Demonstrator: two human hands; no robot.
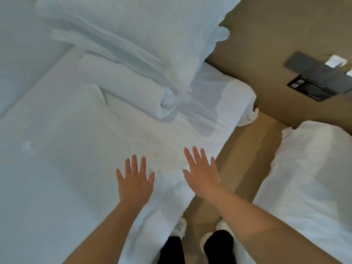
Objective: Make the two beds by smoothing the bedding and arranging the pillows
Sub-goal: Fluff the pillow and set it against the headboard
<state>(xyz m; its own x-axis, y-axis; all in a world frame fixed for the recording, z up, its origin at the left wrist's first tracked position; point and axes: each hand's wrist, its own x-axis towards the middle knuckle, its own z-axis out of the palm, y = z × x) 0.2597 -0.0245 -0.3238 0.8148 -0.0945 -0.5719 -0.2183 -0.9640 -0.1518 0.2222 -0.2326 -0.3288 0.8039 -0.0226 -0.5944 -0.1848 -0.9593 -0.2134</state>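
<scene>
Currently both hands are flat, fingers straight and spread, gripping nothing. The left hand (134, 181) is over the white sheet (66, 149) in the lower centre of the frame. The right hand (202, 172) is just beside it, straddling the bed edge above the brown floor (245, 159). Can't tell if either touches the sheet. The pillow (133, 21) is upper centre, well apart from the hands, with a rolled white bundle (123, 86) just below it. The second bed (314, 178) is at the right edge.
</scene>
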